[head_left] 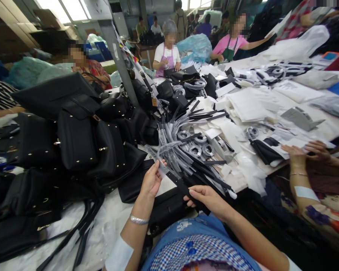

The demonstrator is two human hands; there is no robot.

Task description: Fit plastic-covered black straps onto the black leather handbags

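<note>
My left hand (151,180) pinches the clear plastic sleeve at the upper part of a black bag strap (183,188). My right hand (207,199) is closed on the lower end of the same strap, just above my lap. The strap runs slantwise between both hands. Behind it lies a heap of several more plastic-wrapped black straps (186,154) on the table. A black bag (165,210) rests at the table edge below my hands.
A big pile of black handbags (79,139) fills the left. White foam sheets and papers (248,105) cover the right of the table. A neighbour's hands (310,152) rest at the right edge. Other people work at the far end.
</note>
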